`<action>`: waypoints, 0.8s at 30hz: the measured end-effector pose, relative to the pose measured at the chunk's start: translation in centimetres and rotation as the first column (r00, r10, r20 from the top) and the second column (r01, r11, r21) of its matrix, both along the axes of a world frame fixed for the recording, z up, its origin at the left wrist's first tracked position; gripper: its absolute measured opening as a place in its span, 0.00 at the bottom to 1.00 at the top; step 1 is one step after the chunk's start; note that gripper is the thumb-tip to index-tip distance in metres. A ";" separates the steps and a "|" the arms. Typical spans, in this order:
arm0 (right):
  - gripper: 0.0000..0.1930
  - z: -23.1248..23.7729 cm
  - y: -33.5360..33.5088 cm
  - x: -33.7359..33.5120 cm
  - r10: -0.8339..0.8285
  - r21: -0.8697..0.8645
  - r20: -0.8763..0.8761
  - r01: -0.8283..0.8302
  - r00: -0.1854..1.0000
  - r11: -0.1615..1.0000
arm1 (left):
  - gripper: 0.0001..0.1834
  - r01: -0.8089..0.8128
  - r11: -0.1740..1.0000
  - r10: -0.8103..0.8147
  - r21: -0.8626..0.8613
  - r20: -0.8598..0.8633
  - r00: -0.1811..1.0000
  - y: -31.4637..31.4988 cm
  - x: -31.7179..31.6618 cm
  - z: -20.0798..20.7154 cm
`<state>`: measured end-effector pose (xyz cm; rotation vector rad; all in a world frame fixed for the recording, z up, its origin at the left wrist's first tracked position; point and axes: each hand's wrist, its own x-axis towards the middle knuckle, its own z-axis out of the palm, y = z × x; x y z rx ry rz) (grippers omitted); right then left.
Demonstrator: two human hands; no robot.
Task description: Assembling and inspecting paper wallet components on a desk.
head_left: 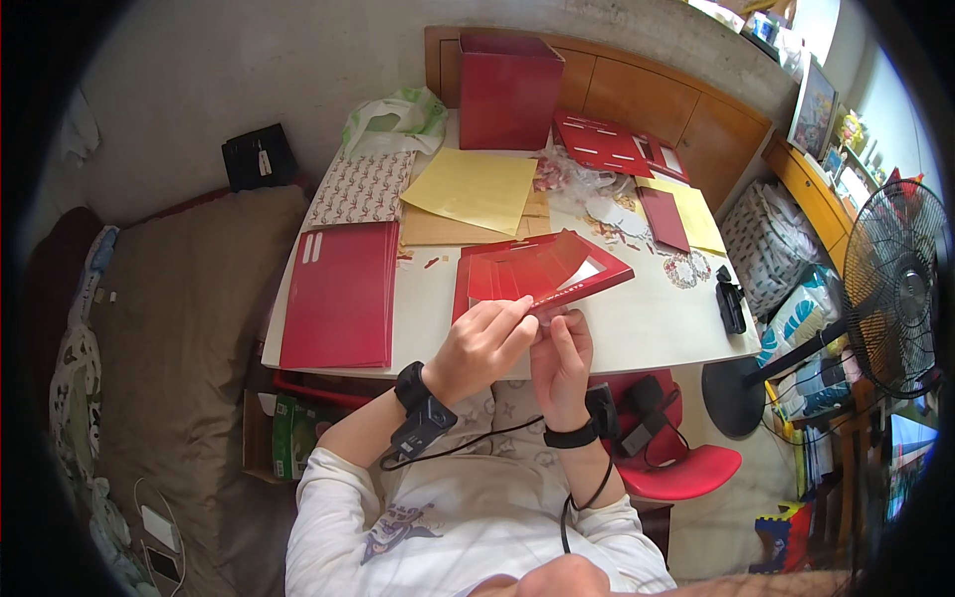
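Observation:
Over the near part of the white table I have a flat red cardboard box [593, 275] with a pale window-like opening and white lettering along its near edge. My left hand [485, 343] is closed with its fingertips on the near edge of this box. Right beside it, my right hand [563, 360] has thumb and fingers pinched together at the same edge; a small clear or whitish bit shows there, too small to name. Thin reddish-brown strips [517, 275] fan across the top of the box. A stack of flat red cardboard sheets [338, 296] lies to the left.
Yellow sheets [477, 189], a patterned sheet [363, 189], a tall red box [509, 95] and clear plastic wrap [587, 179] cover the table's far part. Paper scraps and a black device [731, 300] lie at right. A fan [893, 284] and red stool [676, 473] stand nearby.

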<state>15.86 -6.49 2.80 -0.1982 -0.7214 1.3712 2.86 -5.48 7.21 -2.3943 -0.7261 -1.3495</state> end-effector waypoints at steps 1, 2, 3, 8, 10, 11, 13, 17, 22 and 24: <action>0.02 0.0 0.0 0.0 -0.003 -0.013 -0.003 0.003 1.000 1.000 | 0.11 -0.002 1.000 0.002 0.001 -0.002 1.000 0.0 0.0 0.0; 0.02 0.0 0.0 0.0 -0.006 -0.027 -0.007 0.006 1.000 1.000 | 0.11 -0.003 1.000 0.003 0.002 -0.004 1.000 0.0 0.0 0.0; 0.02 -0.1 0.0 -0.1 -0.006 -0.027 -0.007 0.006 1.000 1.000 | 0.11 -0.003 1.000 0.003 0.002 -0.003 1.000 0.0 0.0 0.0; 0.02 0.0 0.0 -0.1 -0.014 -0.022 -0.023 0.013 1.000 1.000 | 0.10 -0.006 1.000 0.006 -0.005 -0.004 1.000 -0.1 0.0 0.1; 0.02 -0.1 0.1 -0.1 -0.013 -0.027 -0.029 0.012 1.000 1.000 | 0.10 -0.011 1.000 0.011 -0.003 -0.006 1.000 0.0 0.0 0.0; 0.02 -0.1 0.1 -0.2 -0.012 -0.031 -0.035 0.011 0.999 0.999 | 0.10 -0.016 1.000 0.016 -0.001 -0.009 1.000 0.0 0.0 0.0; 0.02 0.1 -0.1 -0.2 -0.019 -0.034 -0.036 0.017 0.999 0.999 | 0.10 -0.020 1.000 0.020 0.003 -0.015 1.000 -0.1 0.0 0.1; 0.02 0.1 -0.1 -0.2 -0.028 -0.030 -0.041 0.027 0.999 0.999 | 0.15 -0.039 0.999 0.040 0.013 -0.035 0.999 -0.2 0.1 0.2; 0.01 0.4 -0.1 -0.4 -0.037 -0.047 -0.020 0.036 0.999 0.998 | 0.20 -0.063 0.998 0.063 0.001 -0.047 0.997 -0.3 0.2 0.1; 0.02 0.5 -0.1 -0.4 -0.034 -0.043 -0.018 0.034 0.999 0.999 | 0.21 -0.078 0.997 0.078 -0.008 -0.057 0.995 -0.3 0.2 0.1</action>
